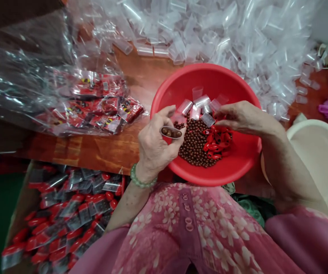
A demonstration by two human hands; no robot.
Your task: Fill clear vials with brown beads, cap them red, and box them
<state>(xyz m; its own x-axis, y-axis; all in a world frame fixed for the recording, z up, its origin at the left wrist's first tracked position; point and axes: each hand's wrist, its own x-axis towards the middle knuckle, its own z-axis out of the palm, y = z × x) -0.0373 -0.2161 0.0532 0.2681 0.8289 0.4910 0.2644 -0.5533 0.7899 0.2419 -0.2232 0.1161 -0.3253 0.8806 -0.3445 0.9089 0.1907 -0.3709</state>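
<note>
My left hand (159, 140) is closed around a small clear plastic tube (171, 133), its mouth facing up with several brown balls inside. It is above the left rim of a red basin (245, 156). Inside the basin lie a heap of small brown balls (195, 146), a pile of red plastic caps (218, 142) and several clear tubes (202, 101). My right hand (242, 118) reaches over the basin's right side, thumb and fingers apart, just above the red caps. Nothing plainly shows between its fingers, though the fingertips are partly hidden.
A large heap of clear plastic tubes (223, 34) covers the back of the wooden table (95, 150). Red packets (95, 101) in clear bags lie left. A carton of capped tubes (75, 213) stands at lower left, and a white basin (317, 160) at right.
</note>
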